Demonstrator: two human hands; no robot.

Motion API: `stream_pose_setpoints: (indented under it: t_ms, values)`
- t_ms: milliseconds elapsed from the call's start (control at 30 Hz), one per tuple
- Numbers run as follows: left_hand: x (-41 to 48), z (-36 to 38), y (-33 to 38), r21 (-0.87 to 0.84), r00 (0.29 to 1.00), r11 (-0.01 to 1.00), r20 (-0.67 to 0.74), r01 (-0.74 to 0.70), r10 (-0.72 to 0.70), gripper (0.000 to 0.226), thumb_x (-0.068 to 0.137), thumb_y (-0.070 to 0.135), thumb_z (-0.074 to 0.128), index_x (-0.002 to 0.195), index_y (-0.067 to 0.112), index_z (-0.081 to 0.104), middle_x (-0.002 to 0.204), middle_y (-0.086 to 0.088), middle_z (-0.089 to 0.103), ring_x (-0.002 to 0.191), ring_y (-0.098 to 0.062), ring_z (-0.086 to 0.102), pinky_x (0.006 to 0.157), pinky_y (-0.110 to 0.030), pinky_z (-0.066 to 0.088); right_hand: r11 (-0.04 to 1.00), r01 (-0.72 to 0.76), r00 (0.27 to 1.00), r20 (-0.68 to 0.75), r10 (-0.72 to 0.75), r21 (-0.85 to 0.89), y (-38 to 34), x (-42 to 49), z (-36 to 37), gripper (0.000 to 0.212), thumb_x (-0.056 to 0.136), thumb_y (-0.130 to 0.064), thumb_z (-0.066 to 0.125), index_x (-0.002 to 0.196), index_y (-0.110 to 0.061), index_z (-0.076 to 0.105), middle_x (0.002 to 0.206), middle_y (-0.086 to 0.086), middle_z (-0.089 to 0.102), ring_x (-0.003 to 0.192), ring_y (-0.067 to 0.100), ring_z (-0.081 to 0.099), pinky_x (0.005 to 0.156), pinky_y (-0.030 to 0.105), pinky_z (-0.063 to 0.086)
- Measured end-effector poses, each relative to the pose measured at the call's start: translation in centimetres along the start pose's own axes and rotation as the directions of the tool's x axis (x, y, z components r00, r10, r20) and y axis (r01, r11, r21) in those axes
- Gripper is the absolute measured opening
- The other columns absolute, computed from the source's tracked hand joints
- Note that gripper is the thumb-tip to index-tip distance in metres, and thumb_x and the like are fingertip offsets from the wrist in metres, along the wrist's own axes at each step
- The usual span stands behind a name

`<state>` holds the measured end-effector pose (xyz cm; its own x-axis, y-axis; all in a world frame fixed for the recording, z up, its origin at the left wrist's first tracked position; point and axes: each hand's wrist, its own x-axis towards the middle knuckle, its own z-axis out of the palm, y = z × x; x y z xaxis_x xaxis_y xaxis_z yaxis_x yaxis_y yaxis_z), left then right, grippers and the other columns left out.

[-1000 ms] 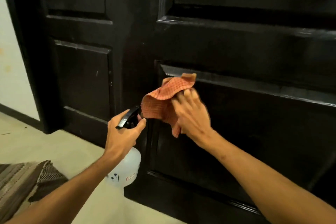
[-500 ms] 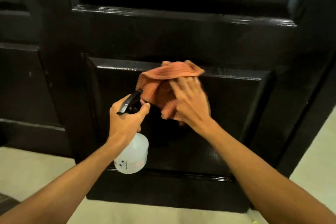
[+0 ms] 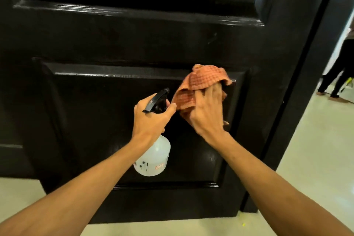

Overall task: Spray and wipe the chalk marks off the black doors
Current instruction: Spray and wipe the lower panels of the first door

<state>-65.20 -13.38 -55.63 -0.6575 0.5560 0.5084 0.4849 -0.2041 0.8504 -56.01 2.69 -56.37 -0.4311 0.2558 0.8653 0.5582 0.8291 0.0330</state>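
Now, with the right hand (image 3: 207,113) pressing the bunched orange checked cloth (image 3: 203,80) flat-fingered into the upper right corner of the black door's lower panel (image 3: 107,120) and the left hand (image 3: 151,120) wrapped round the spray bottle (image 3: 153,159), firm overlapping strokes along the moulding should serve best.

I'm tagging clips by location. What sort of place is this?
Probably the inside of a home or a similar building: a panelled black door, a pale smooth floor, and a person standing in a bright room past the door's right edge.
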Motion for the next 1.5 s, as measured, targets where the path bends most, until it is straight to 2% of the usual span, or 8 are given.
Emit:
stream_pose_setpoints:
  t_ms: [100, 300, 567, 733, 900, 1067, 1267, 1500]
  values:
    - [0.3, 1.3, 0.2, -0.030, 1.000, 0.999, 0.014, -0.017, 0.017, 0.010, 0.091, 0.025, 0.078, 0.091, 0.017, 0.071, 0.095, -0.017, 0.072, 0.066, -0.019, 0.060, 0.043, -0.018, 0.046, 0.992, 0.124, 0.992, 0.016, -0.123, -0.018, 3.2, -0.1, -0.6, 0.057, 0.088, -0.020, 0.056, 0.142, -0.005, 0.052, 0.150, 0.024, 0.044, 0.145, 0.044, 0.033, 0.124, 0.056, 0.019]
    - [0.2, 2.6, -0.3, -0.023, 0.999, 1.000, 0.050, 0.001, 0.001, 0.009, 0.092, 0.024, 0.077, 0.088, 0.020, 0.071, 0.096, -0.014, 0.072, 0.086, -0.033, 0.064, 0.044, -0.017, 0.048, 0.933, -0.298, 0.922, -0.190, 0.337, 0.203, 6.8, -2.4, -0.1, 0.068, 0.099, -0.010, 0.048, 0.162, -0.009, 0.022, 0.169, 0.018, 0.010, 0.156, 0.041, 0.011, 0.127, 0.056, 0.015]
    - [-3.7, -2.5, -5.5, 0.073, 0.997, 0.994, -0.005, 0.076, -0.076, 0.010, 0.094, 0.016, 0.077, 0.087, 0.013, 0.069, 0.083, -0.019, 0.072, 0.047, -0.011, 0.058, 0.043, -0.022, 0.047, 0.930, -0.341, 0.936, 0.134, 0.324, 0.135, 0.5, -13.2, 6.4, 0.067, 0.096, -0.028, 0.045, 0.155, 0.001, 0.035, 0.166, 0.029, 0.013, 0.152, 0.053, 0.004, 0.118, 0.070, 0.019]
    - [-5.9, -8.3, -11.1, 0.096, 0.966, 0.975, -0.186, 0.201, -0.180, 0.019, 0.090, 0.025, 0.082, 0.094, 0.010, 0.070, 0.087, -0.022, 0.069, 0.056, -0.020, 0.060, 0.044, -0.026, 0.048, 0.974, 0.147, 0.959, 0.219, -0.182, 0.170, -10.9, -11.5, 10.3, 0.051, 0.083, -0.029, 0.056, 0.133, -0.018, 0.061, 0.143, 0.016, 0.049, 0.136, 0.043, 0.043, 0.115, 0.059, 0.023]
    - [-7.9, -13.5, -14.2, 0.100, 0.932, 0.961, -0.288, 0.259, -0.222, 0.013, 0.092, 0.018, 0.080, 0.085, 0.014, 0.069, 0.082, -0.028, 0.066, 0.052, -0.019, 0.054, 0.040, -0.021, 0.044, 0.849, 0.518, 0.817, 0.232, -0.527, 0.105, -12.9, -13.1, 12.5, 0.055, 0.094, -0.042, 0.051, 0.146, -0.025, 0.057, 0.155, 0.006, 0.049, 0.152, 0.031, 0.023, 0.128, 0.050, -0.002]
    - [-7.2, -14.7, -14.6, 0.117, 0.938, 0.963, -0.281, 0.243, -0.202, 0.019, 0.094, 0.015, 0.077, 0.078, 0.020, 0.068, 0.083, -0.021, 0.071, 0.051, -0.017, 0.056, 0.040, -0.021, 0.044, 0.994, 0.022, 1.000, 0.004, -0.022, 0.112, -9.6, -9.9, 10.6, 0.051, 0.088, -0.026, 0.059, 0.139, -0.020, 0.060, 0.146, 0.014, 0.050, 0.140, 0.041, 0.040, 0.120, 0.057, 0.025]
    - [-5.8, -8.5, -12.0, 0.044, 0.986, 0.987, -0.069, 0.157, -0.154, 0.011, 0.093, 0.016, 0.077, 0.086, 0.021, 0.071, 0.083, -0.009, 0.072, 0.063, -0.017, 0.065, 0.050, -0.024, 0.051, 0.845, -0.529, 0.846, -0.020, 0.532, 0.075, -2.5, -13.5, 8.8, 0.059, 0.094, -0.022, 0.043, 0.151, -0.012, 0.035, 0.159, 0.026, 0.030, 0.151, 0.044, 0.018, 0.125, 0.056, 0.007]
    - [-6.9, 2.4, -10.7, -0.002, 0.969, 0.978, 0.136, 0.207, -0.205, 0.011, 0.089, 0.025, 0.081, 0.093, 0.019, 0.072, 0.095, -0.015, 0.073, 0.061, -0.013, 0.063, 0.047, -0.021, 0.048, 0.866, -0.499, 0.851, 0.209, 0.482, 0.032, -1.4, -17.7, 6.5, 0.035, 0.075, -0.012, 0.039, 0.092, 0.007, 0.063, 0.119, 0.034, 0.053, 0.115, 0.055, 0.047, 0.100, 0.061, 0.042]
